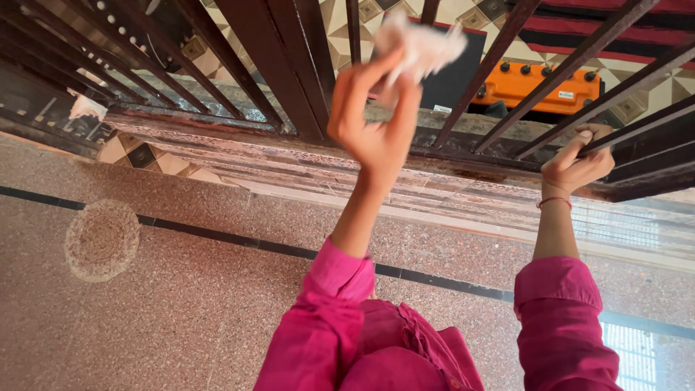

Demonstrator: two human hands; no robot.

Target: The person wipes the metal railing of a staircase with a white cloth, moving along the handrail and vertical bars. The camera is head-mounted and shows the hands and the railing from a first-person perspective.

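Note:
My left hand (373, 119) is raised in front of a dark brown metal grille (289, 80) and pinches a crumpled white cloth (420, 43) between fingers and thumb, close to the bars. My right hand (575, 163) grips one slanted bar (630, 134) of the same grille at the right. Both arms wear bright pink sleeves (557, 318), and a thin red thread circles the right wrist.
Behind the bars sit an orange box-shaped device (539, 87) with black knobs, a dark panel and a red-and-black striped fabric (594, 25). A speckled pink stone floor (181, 311) with a black inlay line lies below. A scrap of white material (87, 107) rests on the ledge at left.

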